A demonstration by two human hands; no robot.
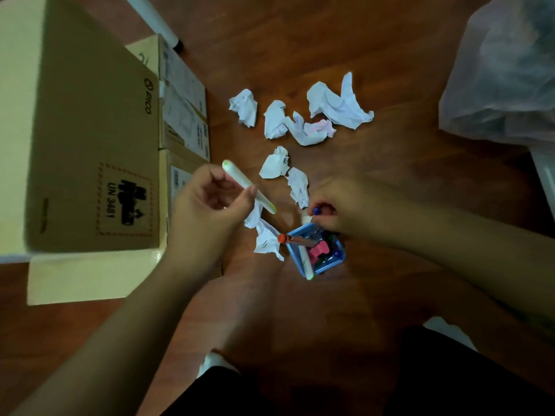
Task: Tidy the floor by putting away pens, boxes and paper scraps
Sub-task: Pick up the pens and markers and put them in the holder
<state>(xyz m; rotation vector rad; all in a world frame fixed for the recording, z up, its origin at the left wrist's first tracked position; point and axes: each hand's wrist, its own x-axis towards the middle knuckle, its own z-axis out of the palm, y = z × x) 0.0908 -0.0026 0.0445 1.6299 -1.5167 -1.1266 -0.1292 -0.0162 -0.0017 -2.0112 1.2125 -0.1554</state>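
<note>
Gripping a white pen with green ends (248, 186), the left hand (210, 205) has its fingers clamped around the barrel, holding it tilted above the wooden floor (390, 190). The right hand (339, 205) pinches a blue-capped pen (316, 212) at the far rim of the blue pen holder (327, 262). Crumpled paper scraps (303, 124) lie scattered farther out. Cardboard boxes (90, 139) stand at left.

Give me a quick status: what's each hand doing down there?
Left hand gripping white green-tipped marker. Right hand placing blue-capped pen at small blue holder. Crumpled white paper scraps on wooden floor.
</note>
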